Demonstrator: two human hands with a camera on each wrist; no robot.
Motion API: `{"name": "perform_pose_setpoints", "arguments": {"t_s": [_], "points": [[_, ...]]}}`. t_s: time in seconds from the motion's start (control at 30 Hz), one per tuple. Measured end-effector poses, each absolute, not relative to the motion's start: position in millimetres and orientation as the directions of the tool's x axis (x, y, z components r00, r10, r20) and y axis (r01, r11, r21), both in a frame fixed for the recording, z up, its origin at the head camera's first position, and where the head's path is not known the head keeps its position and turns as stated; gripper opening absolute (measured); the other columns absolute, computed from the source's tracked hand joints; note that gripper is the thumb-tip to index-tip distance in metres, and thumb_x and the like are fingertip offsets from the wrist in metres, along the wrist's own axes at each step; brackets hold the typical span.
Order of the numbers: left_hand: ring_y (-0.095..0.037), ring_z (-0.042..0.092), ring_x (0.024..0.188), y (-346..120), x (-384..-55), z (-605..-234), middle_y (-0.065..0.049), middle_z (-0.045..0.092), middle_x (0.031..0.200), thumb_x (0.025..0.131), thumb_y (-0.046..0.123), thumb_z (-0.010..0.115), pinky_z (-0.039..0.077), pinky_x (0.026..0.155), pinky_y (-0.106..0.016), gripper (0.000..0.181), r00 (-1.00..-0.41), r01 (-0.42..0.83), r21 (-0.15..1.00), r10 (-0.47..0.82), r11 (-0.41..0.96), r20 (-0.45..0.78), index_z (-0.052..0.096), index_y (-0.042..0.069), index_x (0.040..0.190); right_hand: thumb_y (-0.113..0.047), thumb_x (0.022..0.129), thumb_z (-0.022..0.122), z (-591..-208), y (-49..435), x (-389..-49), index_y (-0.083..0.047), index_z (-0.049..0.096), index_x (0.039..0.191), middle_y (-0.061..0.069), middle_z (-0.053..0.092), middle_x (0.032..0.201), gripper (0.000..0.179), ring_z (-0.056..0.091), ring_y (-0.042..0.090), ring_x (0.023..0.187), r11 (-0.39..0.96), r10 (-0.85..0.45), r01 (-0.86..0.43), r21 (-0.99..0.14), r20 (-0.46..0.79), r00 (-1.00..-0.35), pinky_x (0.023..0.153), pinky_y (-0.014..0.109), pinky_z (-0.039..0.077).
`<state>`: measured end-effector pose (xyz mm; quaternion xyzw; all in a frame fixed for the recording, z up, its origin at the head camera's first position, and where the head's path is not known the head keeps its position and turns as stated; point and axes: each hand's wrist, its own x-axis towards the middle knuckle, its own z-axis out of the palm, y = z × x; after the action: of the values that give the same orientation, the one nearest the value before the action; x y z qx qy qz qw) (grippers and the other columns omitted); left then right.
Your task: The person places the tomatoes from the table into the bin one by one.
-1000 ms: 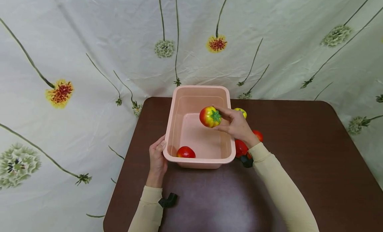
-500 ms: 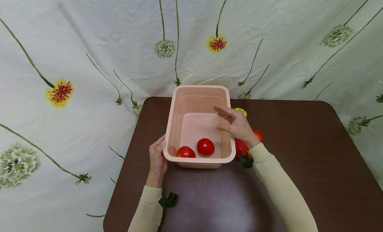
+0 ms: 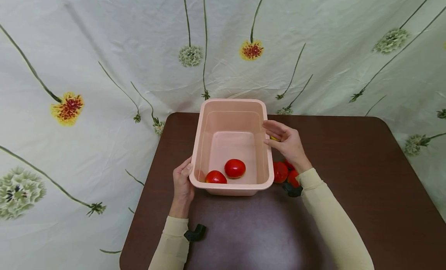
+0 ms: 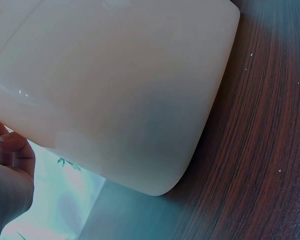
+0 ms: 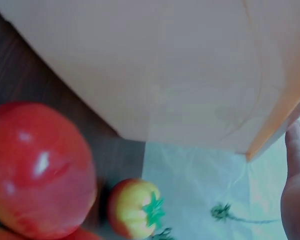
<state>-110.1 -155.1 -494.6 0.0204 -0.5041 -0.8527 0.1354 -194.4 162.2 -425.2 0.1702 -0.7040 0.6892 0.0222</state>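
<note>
Pink plastic tub (image 3: 232, 186) sits mid-frame, its left rim gripped in my left hand (image 3: 183, 183); my right hand (image 3: 290, 144) is at the right rim, thumb and fingers parted, holding nothing. Two red tomatoes (image 3: 235, 168) lie in the tub's lower part, done by my reckoning. Left to do, I judge, are the loose red tomatoes (image 3: 280, 172) bunched right of the tub and the yellow-and-red tomato (image 5: 131, 207), low in the right-wrist view. No label or writing is legible.

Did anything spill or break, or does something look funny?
Nothing stands out: two red fruits lie in the pink tub, the left hand holds its rim, and I see no spills or cracks.
</note>
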Motion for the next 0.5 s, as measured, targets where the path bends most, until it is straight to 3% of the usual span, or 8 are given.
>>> {"name": "perform_pose_setpoints", "arguments": {"t_s": [0.23, 0.37, 0.5], "points": [[-0.017, 0.067, 0.095, -154.5, -111.8, -494.9, -0.002, 0.073, 0.106, 0.088, 0.009, 0.046, 0.056, 0.084, -0.026, 0.036, -0.961, 0.217, 0.866, -0.253, -0.451, 0.109, 0.072, 0.003, 0.112, 0.004, 0.082, 0.071, -439.3, 187.7, -195.0, 0.001, 0.055, 0.134, 0.019, 0.058, 0.136, 0.054, 0.064, 0.011, 0.116, -0.072, -0.121, -0.213, -0.974, 0.220, -0.968, 0.090, 0.021, 0.051], [-0.016, 0.067, 0.094, -153.9, -112.6, -495.3, -0.003, 0.073, 0.105, 0.087, 0.009, 0.046, 0.056, 0.083, -0.026, 0.035, -0.960, 0.221, 0.858, -0.257, -0.464, 0.108, 0.074, 0.008, 0.107, 0.003, 0.083, 0.070, -449.6, 205.1, -194.7, -0.001, 0.054, 0.136, 0.020, 0.055, 0.139, 0.055, 0.064, 0.005, 0.114, -0.018, -0.098, -0.147, -0.989, 0.148, -0.984, 0.089, 0.020, 0.051], [-0.016, 0.067, 0.093, -153.8, -112.6, -495.3, -0.003, 0.074, 0.105, 0.087, 0.010, 0.047, 0.056, 0.083, -0.025, 0.034, -0.959, 0.224, 0.855, -0.263, -0.468, 0.107, 0.076, 0.011, 0.105, -0.003, 0.084, 0.071, -460.9, 221.9, -194.4, -0.003, 0.052, 0.138, 0.023, 0.051, 0.141, 0.057, 0.062, 0.008, 0.117, 0.068, -0.091, -0.092, -0.993, 0.086, -0.992, 0.088, 0.019, 0.051]]}}
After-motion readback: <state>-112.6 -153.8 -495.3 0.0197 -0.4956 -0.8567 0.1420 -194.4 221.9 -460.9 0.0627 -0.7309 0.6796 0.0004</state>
